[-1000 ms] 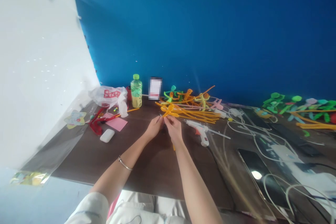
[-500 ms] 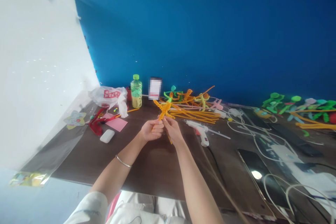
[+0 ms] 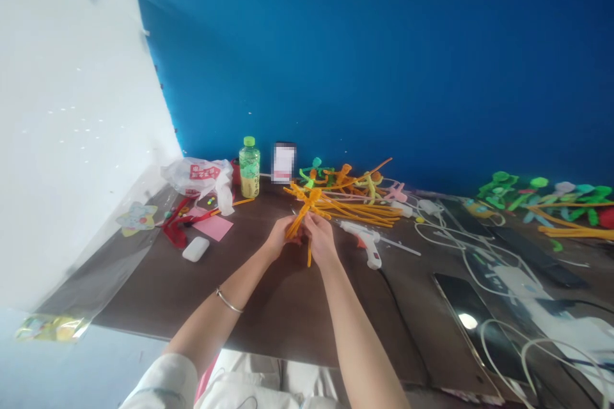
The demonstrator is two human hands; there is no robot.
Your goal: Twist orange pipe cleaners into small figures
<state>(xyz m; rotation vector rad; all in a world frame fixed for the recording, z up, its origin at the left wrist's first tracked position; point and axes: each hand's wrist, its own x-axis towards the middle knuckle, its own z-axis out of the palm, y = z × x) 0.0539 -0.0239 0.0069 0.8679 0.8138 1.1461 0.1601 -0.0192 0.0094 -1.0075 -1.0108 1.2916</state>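
Currently left hand (image 3: pixel 281 238) and right hand (image 3: pixel 320 241) pinch the orange pipe-cleaner figure (image 3: pixel 304 208) between fingertips, held just left of the glue gun (image 3: pixel 364 243); pressing close at the twist should stop wires slipping.

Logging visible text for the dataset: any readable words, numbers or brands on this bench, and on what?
Red label on white plastic bag: characters too blurred to read.
Yellow label on green-capped plastic bottle: too blurred to read.
Pixelated upright white card: unreadable.
Nothing legible.

Fuzzy, matt orange chenille stems (image 3: pixel 301 211)
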